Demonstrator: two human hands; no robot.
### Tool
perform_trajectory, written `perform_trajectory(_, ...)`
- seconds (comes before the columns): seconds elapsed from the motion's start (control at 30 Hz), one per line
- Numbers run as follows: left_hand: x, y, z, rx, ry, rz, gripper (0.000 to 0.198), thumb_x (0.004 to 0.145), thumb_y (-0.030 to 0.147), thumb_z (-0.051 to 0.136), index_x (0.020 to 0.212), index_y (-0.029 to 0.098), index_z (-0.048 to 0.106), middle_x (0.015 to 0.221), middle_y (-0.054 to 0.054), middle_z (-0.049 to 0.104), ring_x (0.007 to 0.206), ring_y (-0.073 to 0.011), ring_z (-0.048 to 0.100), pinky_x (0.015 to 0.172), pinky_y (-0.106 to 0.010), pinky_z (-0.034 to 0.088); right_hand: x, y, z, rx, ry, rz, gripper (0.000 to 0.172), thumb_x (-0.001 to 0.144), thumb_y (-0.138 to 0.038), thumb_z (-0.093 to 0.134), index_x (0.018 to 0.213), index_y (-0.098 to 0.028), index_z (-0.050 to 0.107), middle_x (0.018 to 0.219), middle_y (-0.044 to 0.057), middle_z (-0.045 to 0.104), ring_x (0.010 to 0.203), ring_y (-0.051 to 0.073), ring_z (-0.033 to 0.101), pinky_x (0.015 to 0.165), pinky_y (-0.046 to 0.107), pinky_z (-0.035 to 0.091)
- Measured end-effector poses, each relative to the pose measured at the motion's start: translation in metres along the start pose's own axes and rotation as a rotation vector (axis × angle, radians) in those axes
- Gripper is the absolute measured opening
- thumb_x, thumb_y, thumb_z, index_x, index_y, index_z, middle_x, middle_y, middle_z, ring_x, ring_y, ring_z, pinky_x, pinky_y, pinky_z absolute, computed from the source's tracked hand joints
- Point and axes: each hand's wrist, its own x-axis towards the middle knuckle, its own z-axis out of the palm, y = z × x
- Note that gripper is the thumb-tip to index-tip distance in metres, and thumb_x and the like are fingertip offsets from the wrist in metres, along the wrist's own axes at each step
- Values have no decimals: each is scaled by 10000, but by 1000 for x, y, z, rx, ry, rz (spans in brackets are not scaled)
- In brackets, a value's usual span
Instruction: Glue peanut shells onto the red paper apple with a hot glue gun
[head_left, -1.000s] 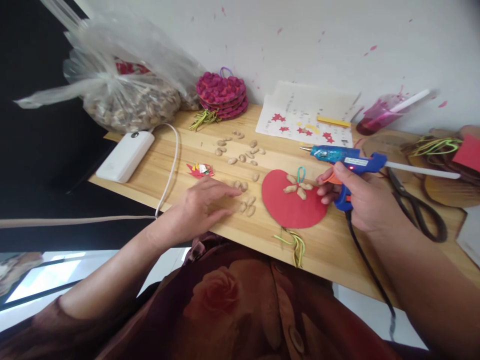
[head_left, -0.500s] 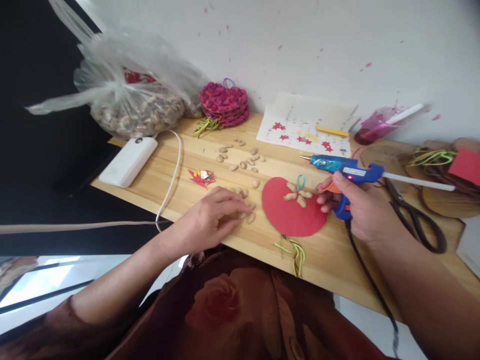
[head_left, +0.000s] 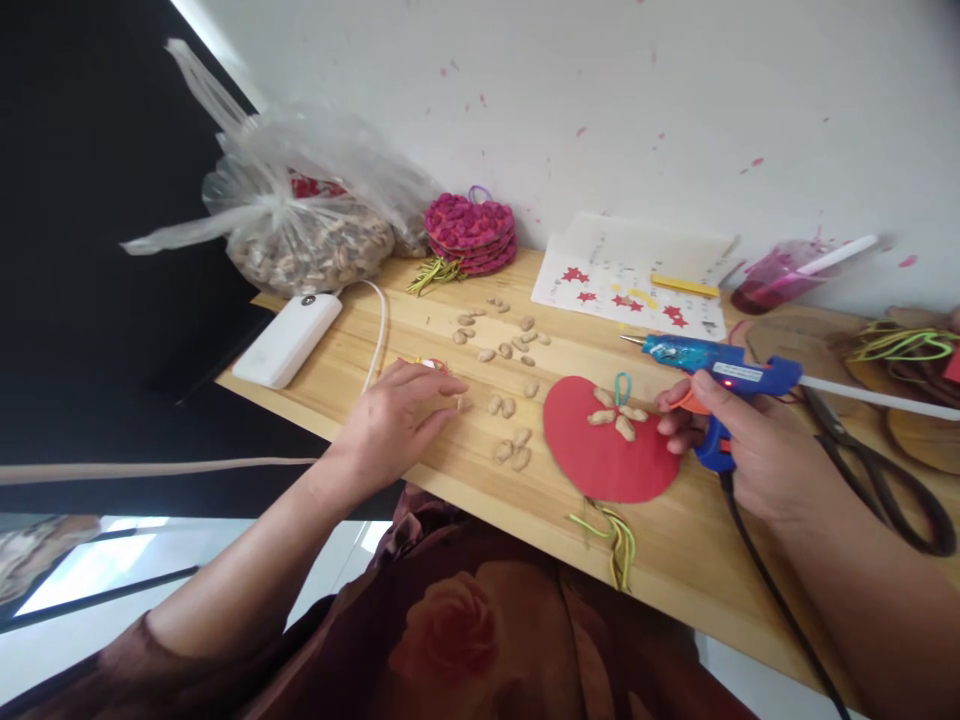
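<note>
My right hand (head_left: 739,430) is wrapped round a blue hot glue gun (head_left: 731,372) with an orange trigger. Its metal tip points left and a white glue stick sticks out behind. Below the gun lies a red heart-shaped card (head_left: 600,465) with a blue hanging loop, a green tassel and several peanuts (head_left: 625,428) arranged like petals. My left hand (head_left: 401,415) hovers low over the table, left of the loose peanuts (head_left: 502,452), its fingers loosely curved and apart. A small pale thing shows at its fingertips, too small to tell whether touched. Behind it, red and yellow scraps (head_left: 427,363) are partly hidden.
A white power bank (head_left: 286,340) with a cable lies at left, before a plastic bag of shells (head_left: 307,245). Stacked magenta hearts (head_left: 472,235), a paper with red stars (head_left: 630,280) and a pink cup (head_left: 772,280) line the wall. Black scissors (head_left: 885,480) lie right.
My left hand has drawn back leftward from the loose peanuts, uncovering them and covering part of the red scraps. My right hand keeps hold of the glue gun. The view has shifted slightly.
</note>
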Motion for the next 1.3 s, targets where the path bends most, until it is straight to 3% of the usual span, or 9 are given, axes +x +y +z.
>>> perform_trajectory(0.37,6,-2,11,-43,-102,72,249,932,145,619,1165,180,700,1082,-73,753,1063,-224,693,973,-414,585,0,1,-1,-9,-3,2,319,732,-561,831,720,-246,778,703,44,703,563,153,668,449,208,565)
perform_trajectory(0.67,14,12,11,0,-83,68,307,912,115,593,1195,187,686,1125,-85,732,1090,-240,660,975,-450,565,-3,-5,4,-6,14,4,370,661,-589,860,678,-232,767,707,49,699,547,159,657,426,224,556)
perform_trajectory(0.97,27,14,27,-91,-118,84,258,906,135,624,1146,154,716,1069,-93,760,1024,-243,655,937,-434,539,-4,-6,4,3,0,-1,382,661,-582,868,684,-214,767,650,47,697,534,148,661,436,199,553)
perform_trajectory(1.3,17,19,10,-188,-233,149,330,922,93,584,1223,187,680,1150,-66,760,1057,-204,691,1011,-405,506,-4,-6,3,11,5,-9,380,675,-567,868,697,-204,758,706,38,713,532,136,667,437,199,556)
